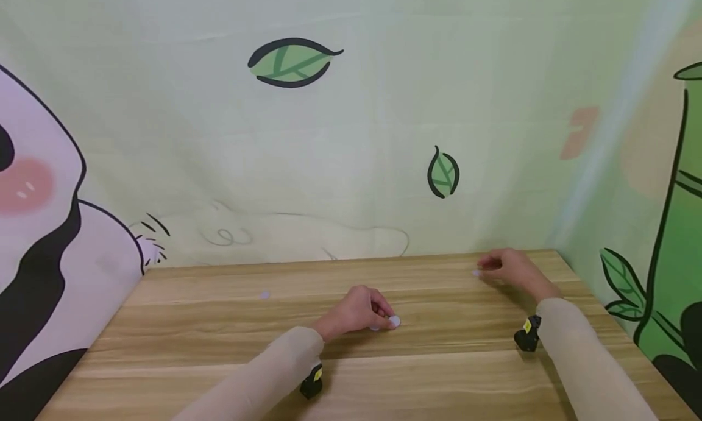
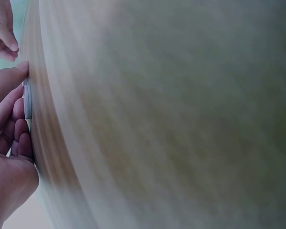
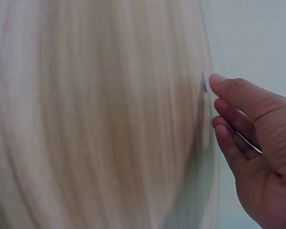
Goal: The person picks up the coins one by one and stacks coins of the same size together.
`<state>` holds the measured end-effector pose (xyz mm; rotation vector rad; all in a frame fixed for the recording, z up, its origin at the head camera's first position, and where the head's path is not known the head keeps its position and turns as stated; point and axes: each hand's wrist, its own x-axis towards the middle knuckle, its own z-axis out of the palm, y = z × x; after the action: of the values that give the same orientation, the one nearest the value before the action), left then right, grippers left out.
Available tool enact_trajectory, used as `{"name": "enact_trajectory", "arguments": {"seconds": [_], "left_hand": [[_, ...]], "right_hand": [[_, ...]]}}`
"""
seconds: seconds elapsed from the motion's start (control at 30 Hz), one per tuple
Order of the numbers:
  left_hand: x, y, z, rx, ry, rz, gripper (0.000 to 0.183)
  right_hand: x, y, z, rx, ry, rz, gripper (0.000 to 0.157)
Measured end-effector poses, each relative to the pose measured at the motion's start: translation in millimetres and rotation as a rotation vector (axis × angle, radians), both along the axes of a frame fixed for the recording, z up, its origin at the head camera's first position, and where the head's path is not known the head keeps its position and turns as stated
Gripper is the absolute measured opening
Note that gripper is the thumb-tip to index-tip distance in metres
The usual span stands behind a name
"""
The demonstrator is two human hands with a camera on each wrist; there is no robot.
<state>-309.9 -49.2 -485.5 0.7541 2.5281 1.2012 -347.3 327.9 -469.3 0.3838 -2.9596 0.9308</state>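
Note:
Near the middle of the table, my left hand [image 1: 359,310] holds a small round white disc [image 1: 395,321] at its thumb and fingertips. Another pale disc [image 1: 375,328] shows partly under that hand. From the left wrist, a short stack of thin discs [image 2: 27,101] appears on edge beside the curled fingers. Toward the back right, my right hand [image 1: 515,270] pinches a small pale disc [image 1: 476,273] close over the wood. The right wrist view shows this disc edge-on at the thumb tip, with the other fingers bent below.
A lone pale disc [image 1: 265,295] lies on the wooden table [image 1: 219,329], left of my left hand. Behind the table's far edge hangs a cloth backdrop [image 1: 362,128] printed with leaves and a panda. Black wrist cameras [image 1: 311,381] hang beneath both sleeves.

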Motion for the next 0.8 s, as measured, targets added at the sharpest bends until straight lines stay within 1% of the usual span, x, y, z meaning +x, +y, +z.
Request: {"name": "enact_trajectory", "arguments": {"seconds": [0.13, 0.4, 0.67, 0.8], "left_hand": [[-0.7, 0.1, 0.0, -0.001, -0.007, -0.005, 0.012], [-0.4, -0.1, 1.0, -0.006, -0.009, 0.002, 0.012], [0.6, -1.0, -0.7, -0.006, -0.027, 0.013, 0.012], [0.8, -0.4, 0.9, -0.004, -0.015, 0.008, 0.012]], "right_hand": [[1.1, 3.0, -1.7, -0.012, -0.025, -0.013, 0.038], [0.9, 1.3, -4.8, -0.021, -0.025, -0.051, 0.035], [-2.7, -1.0, -9.5, 0.011, -0.006, -0.07, 0.03], [-3.7, -1.9, -8.3, 0.03, -0.004, -0.073, 0.029]]}}
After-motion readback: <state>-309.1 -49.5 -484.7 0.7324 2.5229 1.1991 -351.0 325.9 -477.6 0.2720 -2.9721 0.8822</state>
